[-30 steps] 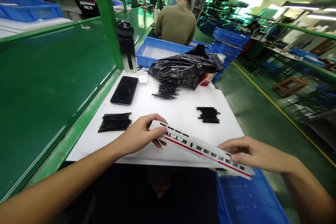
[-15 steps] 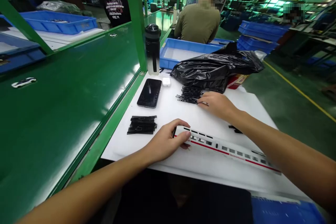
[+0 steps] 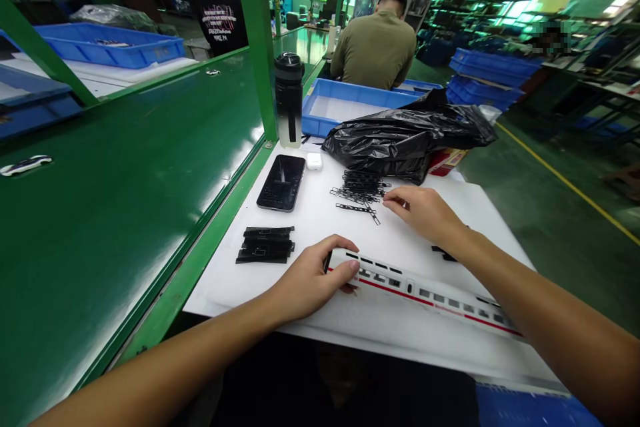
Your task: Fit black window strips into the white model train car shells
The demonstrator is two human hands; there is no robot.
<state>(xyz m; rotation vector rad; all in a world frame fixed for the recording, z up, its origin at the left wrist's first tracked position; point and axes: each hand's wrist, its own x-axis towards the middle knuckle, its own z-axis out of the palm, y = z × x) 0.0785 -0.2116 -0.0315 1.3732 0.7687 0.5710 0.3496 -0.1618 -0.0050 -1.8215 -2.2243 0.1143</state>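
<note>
My left hand (image 3: 320, 277) is wrapped round the left end of a white model train car (image 3: 435, 297) with a red stripe and dark windows. The car lies slanted across the white table top, its far right end hidden behind my right forearm. My right hand (image 3: 420, 210) is at the right edge of a pile of thin black slotted strips (image 3: 361, 185), thumb and forefinger drawn together. Whatever is between those fingertips, if anything, is too small to make out. Two loose strips (image 3: 356, 209) lie just in front of the pile.
Flat black pieces (image 3: 266, 244) are stacked at left, below a phone (image 3: 281, 182) and a white earbud case (image 3: 315, 161). A bottle (image 3: 289, 100), a black plastic bag (image 3: 395, 140) and a blue tray (image 3: 345, 101) stand behind. Green conveyor (image 3: 135, 160) runs left; a person (image 3: 375, 47) sits ahead.
My right hand has drawn slightly back from the pile. Strips at its front edge have spread out towards me. My left hand keeps its hold on the train car; small cars on the conveyor have shifted left.
</note>
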